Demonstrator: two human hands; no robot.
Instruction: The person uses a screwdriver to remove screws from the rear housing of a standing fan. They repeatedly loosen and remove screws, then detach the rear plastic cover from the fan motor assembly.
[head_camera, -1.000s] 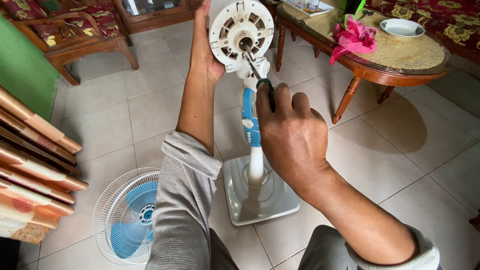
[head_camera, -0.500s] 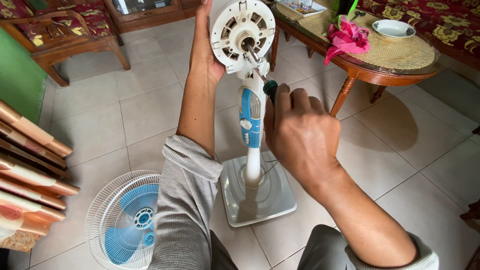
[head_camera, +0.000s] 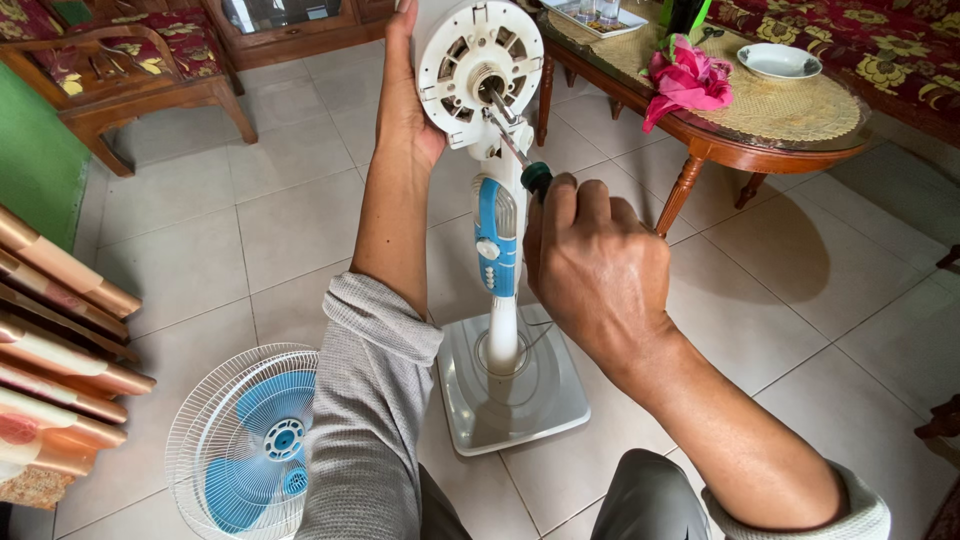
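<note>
A white standing fan with its guard and blades off stands on a square grey base (head_camera: 515, 400). Its round white motor head (head_camera: 481, 68) faces me, and the white pole carries a blue control panel (head_camera: 494, 237). My left hand (head_camera: 404, 95) grips the motor head from behind on its left side. My right hand (head_camera: 596, 268) is closed around a screwdriver (head_camera: 520, 158) with a dark green handle. The metal shaft points up and left, its tip at the middle of the motor face.
The removed wire guard with blue blades (head_camera: 250, 440) lies on the tiled floor at lower left. An oval wooden table (head_camera: 745, 140) with a pink cloth (head_camera: 685, 82) and a bowl (head_camera: 778, 62) stands at upper right. A wooden chair (head_camera: 130, 70) and stacked frames (head_camera: 60, 370) are at left.
My right hand with the screwdriver has shifted slightly and turned at the motor face. The left hand keeps its hold on the motor head.
</note>
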